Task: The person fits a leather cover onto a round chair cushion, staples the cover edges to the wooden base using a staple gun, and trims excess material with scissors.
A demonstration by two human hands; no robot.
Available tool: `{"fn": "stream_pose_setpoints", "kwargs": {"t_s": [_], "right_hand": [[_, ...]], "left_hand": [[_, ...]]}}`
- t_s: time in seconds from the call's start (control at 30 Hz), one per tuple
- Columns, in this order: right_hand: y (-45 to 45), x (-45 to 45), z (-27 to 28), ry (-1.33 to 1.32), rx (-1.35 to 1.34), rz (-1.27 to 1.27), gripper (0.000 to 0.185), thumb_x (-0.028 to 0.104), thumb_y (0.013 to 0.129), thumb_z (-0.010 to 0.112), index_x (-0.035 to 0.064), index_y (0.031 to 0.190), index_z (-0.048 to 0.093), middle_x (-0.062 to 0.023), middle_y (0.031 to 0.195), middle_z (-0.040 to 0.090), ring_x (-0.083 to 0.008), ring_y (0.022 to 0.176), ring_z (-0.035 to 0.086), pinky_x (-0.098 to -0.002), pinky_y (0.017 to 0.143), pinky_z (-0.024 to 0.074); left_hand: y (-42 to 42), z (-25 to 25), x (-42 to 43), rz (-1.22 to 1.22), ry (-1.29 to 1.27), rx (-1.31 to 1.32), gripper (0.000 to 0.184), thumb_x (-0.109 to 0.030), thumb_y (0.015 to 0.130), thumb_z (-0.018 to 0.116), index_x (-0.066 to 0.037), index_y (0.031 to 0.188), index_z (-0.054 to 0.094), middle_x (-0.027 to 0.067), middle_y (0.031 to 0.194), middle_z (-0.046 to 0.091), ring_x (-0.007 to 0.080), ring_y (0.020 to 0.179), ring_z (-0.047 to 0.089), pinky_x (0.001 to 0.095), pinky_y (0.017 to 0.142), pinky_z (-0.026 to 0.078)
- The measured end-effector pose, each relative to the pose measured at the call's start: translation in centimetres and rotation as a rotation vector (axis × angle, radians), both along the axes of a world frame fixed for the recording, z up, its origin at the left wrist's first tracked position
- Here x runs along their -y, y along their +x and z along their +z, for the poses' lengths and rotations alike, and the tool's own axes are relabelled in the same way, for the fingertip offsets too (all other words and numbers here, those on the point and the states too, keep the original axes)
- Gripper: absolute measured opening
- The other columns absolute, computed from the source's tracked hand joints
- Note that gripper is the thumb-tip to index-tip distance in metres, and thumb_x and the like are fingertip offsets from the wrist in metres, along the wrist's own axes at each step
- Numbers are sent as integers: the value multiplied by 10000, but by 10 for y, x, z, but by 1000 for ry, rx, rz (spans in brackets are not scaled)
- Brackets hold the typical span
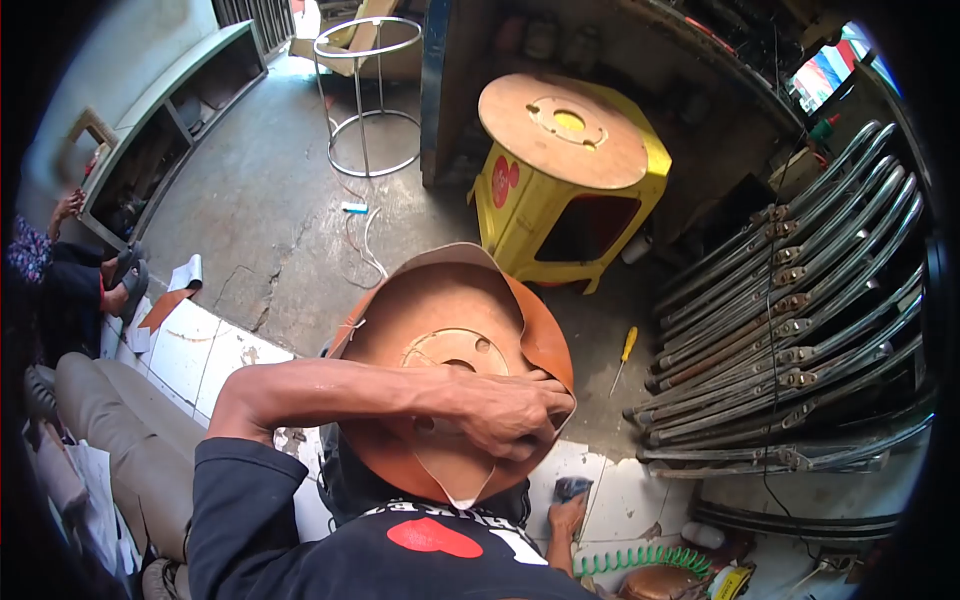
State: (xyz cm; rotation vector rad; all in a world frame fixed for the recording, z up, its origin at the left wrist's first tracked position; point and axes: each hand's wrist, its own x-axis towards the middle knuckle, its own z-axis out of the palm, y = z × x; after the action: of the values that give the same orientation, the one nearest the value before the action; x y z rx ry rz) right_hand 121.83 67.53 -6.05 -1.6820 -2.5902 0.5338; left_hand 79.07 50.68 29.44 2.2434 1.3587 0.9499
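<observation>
On my lap lies a round wooden disc with a ring-shaped plate at its centre, wrapped in an orange-brown cover whose loose edge stands up around it. My left arm crosses over the disc, and my left hand has its fingers curled at the cover's right edge, pinching it against the rim. Lower right, near the white tiles, my right hand is closed around a dark tool, mostly too small to make out.
A yellow stool bears another wooden disc. Stacked bent metal tubes stand at right, with a yellow screwdriver beside them. A green coiled hose lies lower right. A metal ring frame stands behind. Another person sits at left.
</observation>
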Motion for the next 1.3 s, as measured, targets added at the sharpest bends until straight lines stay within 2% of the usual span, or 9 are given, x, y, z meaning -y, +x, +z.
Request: {"fn": "stream_pose_setpoints", "kwargs": {"t_s": [0.1, 0.2, 0.33, 0.5, 0.6, 0.67, 0.8, 1.17, 1.3], "right_hand": [[-69, 1, 53, -55, -35, -37, 663, 225, 928, 693, -51, 1492, 484, -326, 1379, 549, -452, 1278, 584, -484, 1125, 445], [-192, 8, 190, -329, -605, 41, 608, 289, 1015, 665, -45, 1493, 494, -261, 1377, 560, -365, 1295, 593, -433, 1108, 472], [-314, 25, 269, -790, -1243, 315, 678, 519, 1116, 456, 17, 1570, 428, -156, 1413, 576, -259, 1276, 603, -372, 1084, 481], [-384, 70, 342, -925, -1120, 703, 789, 656, 1089, 333, 31, 1554, 462, -140, 1413, 608, -246, 1248, 609, -379, 1077, 472], [-400, 55, 363, -837, -729, 878, 830, 715, 1063, 333, -4, 1343, 639, -188, 1228, 730, -281, 1179, 679, -396, 1022, 507], [-403, 51, 381, -661, -650, 1170, 750, 662, 1064, 423, -4, 1326, 647, -229, 1220, 732, -381, 1161, 708, -415, 981, 537], [-407, 73, 381, -527, -595, 1455, 610, 542, 1055, 536, 13, 1330, 666, -248, 1217, 726, -450, 1130, 691, -447, 948, 559], [-439, 141, 382, -571, -910, 1589, 425, 378, 1082, 550, 34, 1271, 714, -224, 1121, 758, -413, 989, 742, -439, 838, 591], [-443, 165, 325, -581, -995, 1401, 470, 367, 1112, 468, -7, 1259, 712, -209, 1099, 766, -398, 1005, 741, -400, 862, 586]], "left_hand": [[-14, 49, 4, 36, -101, 191, 177, -170, 811, 704, -2, 857, 738, 185, 1027, 546, 362, 1063, 553, 483, 945, 445], [-30, 90, 32, 156, -58, 786, 250, -233, 876, 658, -4, 977, 674, 199, 1094, 525, 360, 1100, 540, 486, 979, 440], [-18, 100, 83, 221, 359, 1299, 440, -364, 934, 588, -12, 1195, 553, 213, 1267, 494, 360, 1232, 503, 489, 1056, 423], [22, 49, 147, 296, 739, 1517, 692, -528, 1005, 500, -22, 1468, 403, 230, 1483, 456, 360, 1396, 457, 494, 1152, 402], [34, -11, 193, 406, 702, 1735, 846, -626, 1048, 447, -28, 1632, 312, 241, 1613, 433, 360, 1495, 430, 497, 1209, 389], [32, -67, 236, 497, 318, 1995, 892, -686, 1050, 413, -20, 1634, 306, 229, 1626, 417, 340, 1502, 422, 470, 1224, 370], [44, -49, 202, 1036, -266, 1806, 934, -708, 1045, 401, 50, 1589, 355, 246, 1589, 463, 334, 1440, 503, 448, 1213, 398], [22, -22, 230, 534, 29, 2168, 763, -504, 1074, 503, 102, 1529, 413, 310, 1486, 543, 382, 1310, 622, 466, 1157, 475], [35, -40, 238, 807, 81, 2202, 604, -390, 1105, 464, 100, 1455, 505, 285, 1349, 657, 375, 1234, 672, 479, 1082, 541]]}}
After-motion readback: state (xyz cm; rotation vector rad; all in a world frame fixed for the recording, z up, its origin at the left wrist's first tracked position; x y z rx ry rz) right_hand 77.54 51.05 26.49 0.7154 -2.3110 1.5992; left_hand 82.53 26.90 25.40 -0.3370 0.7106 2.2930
